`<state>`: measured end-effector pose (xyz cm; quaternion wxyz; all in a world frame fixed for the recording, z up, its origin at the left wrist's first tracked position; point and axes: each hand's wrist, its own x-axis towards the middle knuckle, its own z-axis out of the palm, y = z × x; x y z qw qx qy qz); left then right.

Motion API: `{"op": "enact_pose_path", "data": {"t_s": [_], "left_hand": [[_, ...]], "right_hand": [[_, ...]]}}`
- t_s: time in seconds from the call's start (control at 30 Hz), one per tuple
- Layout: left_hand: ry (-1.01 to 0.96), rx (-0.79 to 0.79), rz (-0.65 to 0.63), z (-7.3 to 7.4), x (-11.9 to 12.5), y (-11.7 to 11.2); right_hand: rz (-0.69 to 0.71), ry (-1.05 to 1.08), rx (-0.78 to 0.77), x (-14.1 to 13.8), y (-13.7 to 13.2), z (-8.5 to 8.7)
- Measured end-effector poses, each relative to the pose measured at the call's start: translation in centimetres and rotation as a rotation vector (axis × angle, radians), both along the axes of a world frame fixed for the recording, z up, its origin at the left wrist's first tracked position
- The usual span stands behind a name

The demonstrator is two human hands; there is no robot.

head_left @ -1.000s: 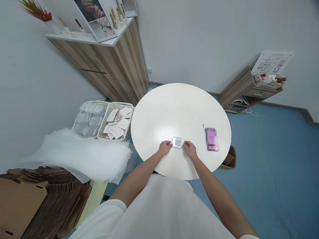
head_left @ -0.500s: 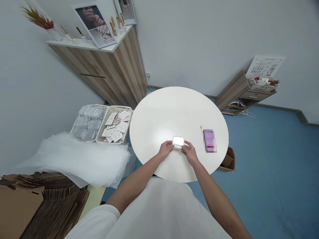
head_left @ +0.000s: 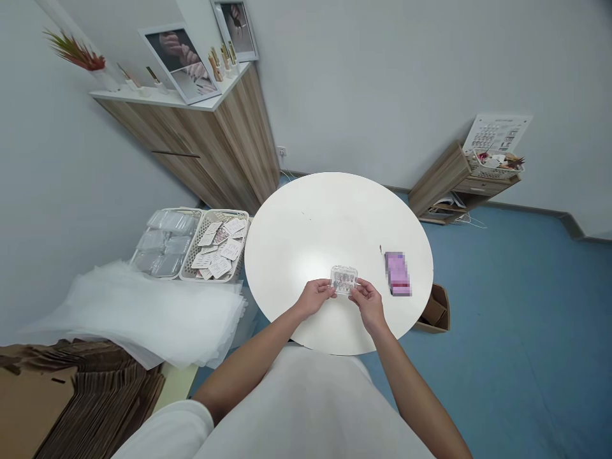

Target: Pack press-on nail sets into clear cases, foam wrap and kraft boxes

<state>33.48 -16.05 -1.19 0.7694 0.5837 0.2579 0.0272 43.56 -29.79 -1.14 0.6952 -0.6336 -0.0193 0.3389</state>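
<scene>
A small clear plastic case [head_left: 343, 278] is held above the front part of the round white table [head_left: 287, 236]. Several small pieces that look like press-on nails show through its lid. My left hand [head_left: 315, 296] grips the left edge, thumb in front. On the opposite edge, my right hand [head_left: 370, 303] is closed in the same way. To the right on the tabletop lies a purple item [head_left: 398, 274], blurred out, with a tiny dark object [head_left: 380, 248] beside it.
Left of the table stand a basket of cards [head_left: 217, 248] and a basket of clear packets [head_left: 167, 242]. Translucent sheets [head_left: 143, 312] and flattened cardboard [head_left: 109, 395] lie nearer. An open cardboard box [head_left: 435, 312] sits on the floor at right. Behind are a wooden cabinet [head_left: 210, 140] and low shelf [head_left: 437, 178].
The case has tilted, so the white glare on its lid is gone and the contents show. Both hands keep their hold. The whole view has shifted slightly.
</scene>
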Motion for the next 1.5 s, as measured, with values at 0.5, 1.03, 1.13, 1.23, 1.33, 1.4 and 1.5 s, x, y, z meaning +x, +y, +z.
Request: {"op": "enact_pose_path", "data": {"t_s": [0.5, 1.03, 1.13, 1.23, 1.33, 1.4, 1.5], "left_hand": [[0.054, -0.001, 0.049, -0.4, -0.1, -0.4], [0.059, 0.188, 0.196, -0.6, -0.1, -0.4], [0.065, 0.19, 0.24, -0.6, -0.3, -0.7], [0.065, 0.231, 0.274, -0.6, -0.8, -0.6], [0.057, 0.289, 0.317, -0.7, -1.7, -0.2], [0.071, 0.311, 0.376, -0.8, -2.7, 0.2], [0.105, 0.32, 0.478, -1.3, -4.6, 1.3]], "right_hand": [[0.001, -0.033, -0.027, 0.1, 0.1, 0.2], [0.082, -0.059, -0.057, -0.1, 0.1, -0.3], [0.181, -0.189, -0.093, -0.1, 0.3, 0.0], [0.329, -0.326, -0.142, 0.3, 0.6, 0.4], [0.487, -0.422, -0.145, 0.8, 1.6, 0.4], [0.574, -0.465, -0.147, 0.8, 3.0, 0.1], [0.666, -0.483, -0.155, 0.0, 5.9, -0.6]]}}
